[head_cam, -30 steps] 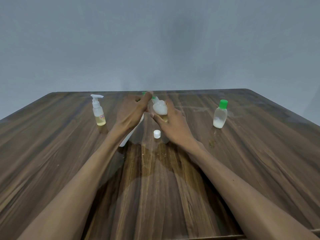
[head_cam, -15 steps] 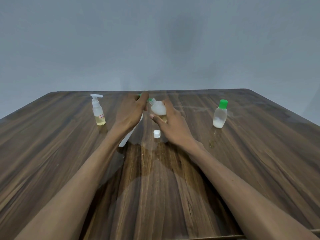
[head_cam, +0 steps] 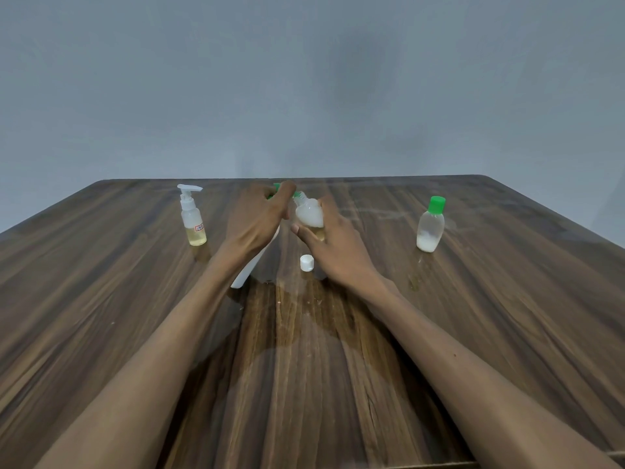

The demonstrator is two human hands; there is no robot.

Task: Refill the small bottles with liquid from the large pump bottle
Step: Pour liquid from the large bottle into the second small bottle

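On the dark wood-grain bench (head_cam: 473, 333), the person's right hand (head_cam: 334, 252) wraps its grip round a small translucent plastic bottle (head_cam: 309, 213), tilted with its neck toward the left and a little yellowish liquid at its base. The left hand (head_cam: 257, 221) rests on top of a large white pump bottle (head_cam: 252, 269), whose green pump head (head_cam: 277, 187) shows between the fingers, just beside the small bottle's neck. A small white cap (head_cam: 306, 263) lies on the bench between the hands. To the left stands a small clear pump bottle with yellow liquid (head_cam: 192, 216); well to the right stands a small translucent bottle with a green cap (head_cam: 430, 226).
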